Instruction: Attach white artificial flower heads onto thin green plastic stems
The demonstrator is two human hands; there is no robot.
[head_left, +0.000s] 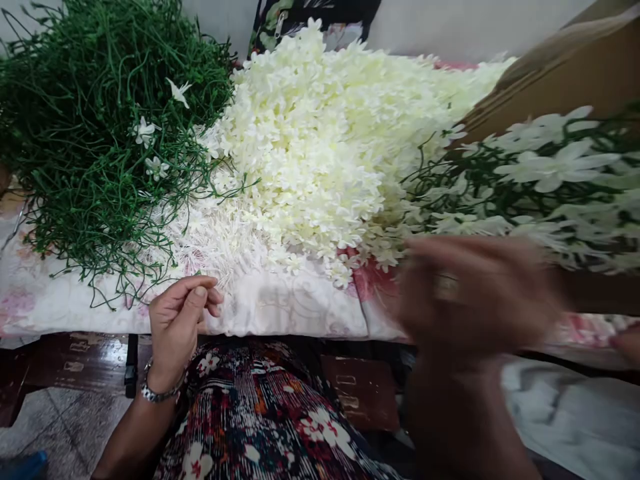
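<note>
A big heap of cream-white artificial flower heads (330, 140) lies in the middle of a cloth-covered surface (280, 310). A tangle of green plastic stems (100, 127) is piled at the left, and small white stamen pieces (210, 243) lie spread between them. My left hand (180, 320), a metal bracelet at its wrist, rests at the cloth's near edge with fingers pinched together at the stamen pieces; what it pinches is too small to name. My right hand (475, 293) is smeared by motion near a bunch of assembled flowered stems (540, 187) at the right.
A brown cardboard box (570, 73) stands at the back right behind the assembled stems. My lap in a floral dress (260, 413) is below the surface's edge. A dark wooden frame (75, 360) and tiled floor (60, 427) show at the lower left. A pale cloth (575, 413) lies lower right.
</note>
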